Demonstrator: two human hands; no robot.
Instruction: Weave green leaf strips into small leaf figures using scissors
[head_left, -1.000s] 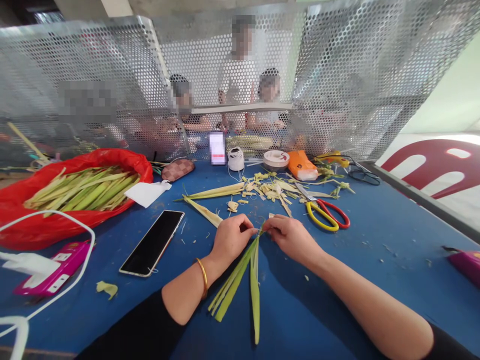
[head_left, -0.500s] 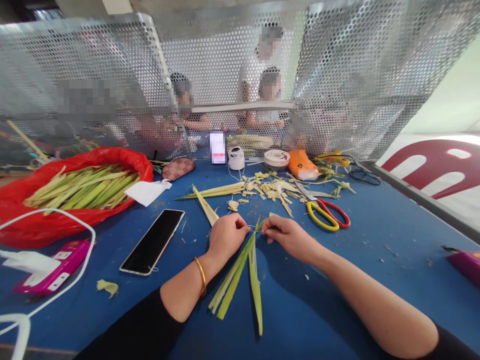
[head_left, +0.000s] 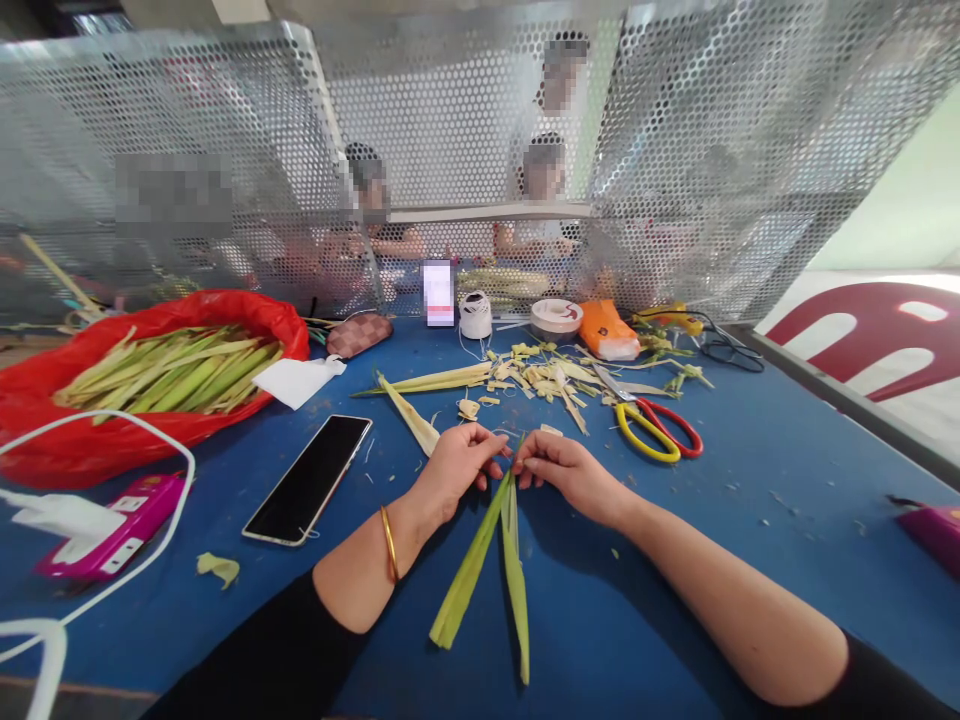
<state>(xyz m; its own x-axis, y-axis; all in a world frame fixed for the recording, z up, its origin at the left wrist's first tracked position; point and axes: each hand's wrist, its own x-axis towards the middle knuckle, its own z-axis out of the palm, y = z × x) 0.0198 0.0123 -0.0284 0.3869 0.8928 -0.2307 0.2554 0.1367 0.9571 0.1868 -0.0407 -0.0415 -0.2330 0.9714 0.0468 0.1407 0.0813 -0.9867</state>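
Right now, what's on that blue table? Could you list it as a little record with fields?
surface: blue table
left hand: left hand pinching the top of the green leaf strips
right hand: right hand pinching the same strips
left wrist: gold bangle
near left: black phone, face up
far left: red bag of leaves
behind hands: leaf scraps, scissors
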